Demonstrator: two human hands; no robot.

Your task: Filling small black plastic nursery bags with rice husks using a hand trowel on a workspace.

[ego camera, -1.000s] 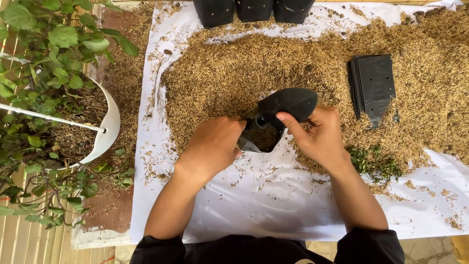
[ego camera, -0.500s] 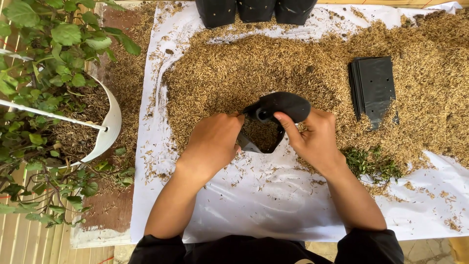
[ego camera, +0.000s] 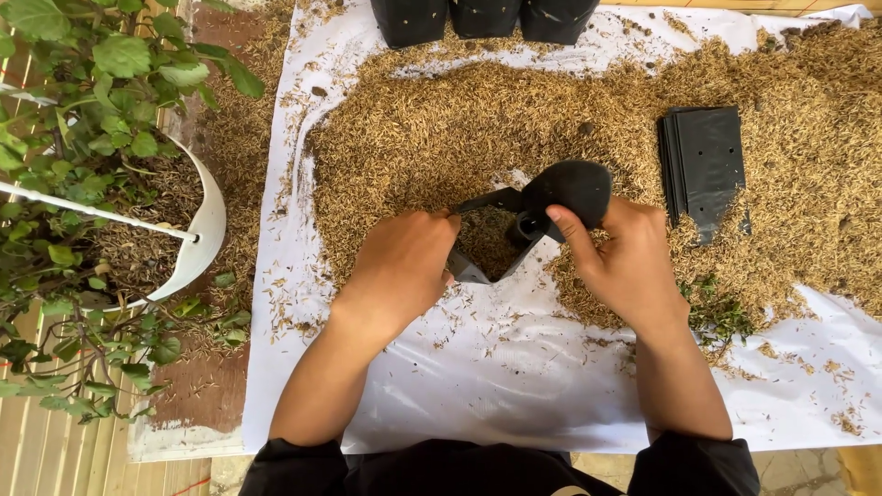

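Note:
My left hand [ego camera: 404,266] grips the near left rim of a small black plastic grow bag [ego camera: 491,241] that lies open on the white sheet [ego camera: 478,386], partly filled with husks. My right hand [ego camera: 625,257] holds a black scoop [ego camera: 565,193] at the bag's right rim, its handle end pointing into the opening. Both sit at the front edge of a wide heap of brown rice husks [ego camera: 478,129].
A flat stack of empty black bags [ego camera: 703,161] lies on the husks at right. Filled black bags [ego camera: 478,18] stand at the far edge. A white pot with a green leafy plant [ego camera: 101,165] stands at left. Small green sprigs [ego camera: 717,308] lie beside my right wrist.
My right hand and the scoop have shifted to the right and slightly up, off the bag's mouth. The bag's opening is pulled wider. My left hand has stayed on the rim.

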